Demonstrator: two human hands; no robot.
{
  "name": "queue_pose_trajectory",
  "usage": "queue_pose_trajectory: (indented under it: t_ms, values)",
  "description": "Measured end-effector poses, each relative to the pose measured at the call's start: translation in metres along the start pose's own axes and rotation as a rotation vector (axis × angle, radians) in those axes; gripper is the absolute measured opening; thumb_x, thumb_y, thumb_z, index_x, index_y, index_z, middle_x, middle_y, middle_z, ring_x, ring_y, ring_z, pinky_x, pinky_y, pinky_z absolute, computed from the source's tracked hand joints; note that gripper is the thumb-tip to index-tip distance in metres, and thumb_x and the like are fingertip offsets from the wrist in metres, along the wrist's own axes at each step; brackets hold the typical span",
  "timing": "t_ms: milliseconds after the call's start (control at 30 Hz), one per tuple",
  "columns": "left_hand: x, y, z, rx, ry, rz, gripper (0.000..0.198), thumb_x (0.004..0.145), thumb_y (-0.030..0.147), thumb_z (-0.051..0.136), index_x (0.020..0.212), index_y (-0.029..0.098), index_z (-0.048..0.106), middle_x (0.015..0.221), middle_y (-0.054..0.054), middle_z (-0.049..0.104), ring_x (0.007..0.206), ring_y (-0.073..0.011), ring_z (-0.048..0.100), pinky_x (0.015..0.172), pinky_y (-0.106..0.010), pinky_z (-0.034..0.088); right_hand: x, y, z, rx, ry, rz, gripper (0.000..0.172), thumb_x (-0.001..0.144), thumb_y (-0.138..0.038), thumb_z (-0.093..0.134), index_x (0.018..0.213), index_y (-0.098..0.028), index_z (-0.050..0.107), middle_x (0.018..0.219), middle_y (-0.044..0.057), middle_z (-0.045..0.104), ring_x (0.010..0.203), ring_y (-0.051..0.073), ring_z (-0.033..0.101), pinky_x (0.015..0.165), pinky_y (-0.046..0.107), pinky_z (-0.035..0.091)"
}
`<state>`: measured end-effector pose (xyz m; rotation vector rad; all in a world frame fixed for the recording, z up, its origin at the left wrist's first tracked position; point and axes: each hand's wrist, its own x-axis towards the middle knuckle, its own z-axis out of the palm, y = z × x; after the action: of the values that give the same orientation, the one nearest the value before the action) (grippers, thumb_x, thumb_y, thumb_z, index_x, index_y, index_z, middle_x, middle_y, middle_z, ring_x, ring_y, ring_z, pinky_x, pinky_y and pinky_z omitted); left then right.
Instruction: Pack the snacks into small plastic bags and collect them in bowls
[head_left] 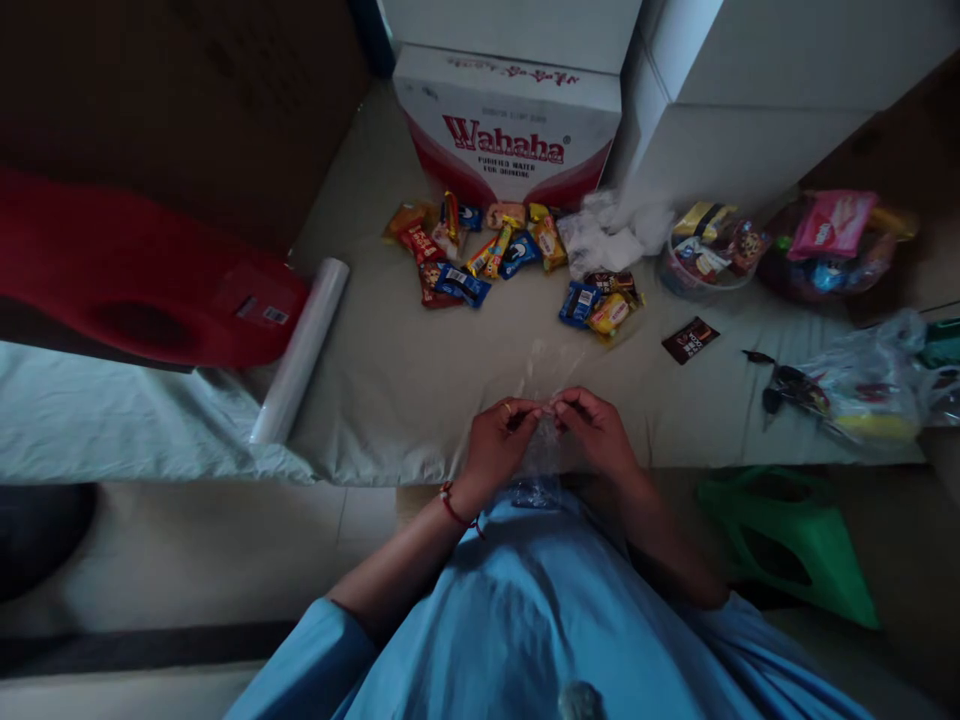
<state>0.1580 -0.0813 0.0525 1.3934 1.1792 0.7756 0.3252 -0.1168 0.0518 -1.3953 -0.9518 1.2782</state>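
Observation:
A clear plastic bag (538, 462) hangs from my pinched fingers at the table's front edge, its lower part against the blue clothing. My left hand (501, 438) grips the bag from the left, thumb and forefinger closed. From the right, my right hand (596, 428) pinches the same bag, fingertips almost touching those of the left. Thin clear film spreads past the fingertips onto the table. Beyond the hands lie a small group of wrapped snacks (609, 308) and a larger pile of wrapped snacks (491, 255). A flat dark brown packet (691, 340) rests to the right.
A roll of clear plastic (300, 350) lies left beside a red plastic object (150, 270). At the back stands a Wahaba-style water carton (510, 130), with crumpled clear bags (611, 235) nearby. Right are a snack tub (705, 285), sunglasses (799, 385) and a green stool (795, 540).

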Motion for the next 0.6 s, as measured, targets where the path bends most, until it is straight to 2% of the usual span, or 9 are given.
queue_pose_trajectory:
  t_ms: [367,600]
  values:
    - [0.0024,-0.0022,-0.0089,0.066,0.064,-0.020,0.019,0.087,0.037,0.066,0.083,0.020,0.072,0.076,-0.001,0.071,0.067,-0.0144,0.061,0.065,-0.026,0.047,0.0024,0.0008,-0.0048,0.094,0.095,0.063,0.027,0.084,-0.050,0.074,0.084,-0.023,0.068,0.075,0.000,0.066,0.064,0.014,0.058,0.056,0.026,0.050]
    - [0.0018,-0.0018,0.0009,0.064,-0.029,-0.014,0.021,0.085,0.040,0.071,0.092,0.020,0.074,0.084,-0.002,0.072,0.069,-0.0138,0.062,0.065,-0.026,0.047,0.0004,-0.0002,-0.0008,0.153,0.038,0.067,0.031,0.084,-0.052,0.074,0.085,-0.023,0.065,0.075,0.000,0.067,0.061,0.013,0.058,0.053,0.025,0.050]
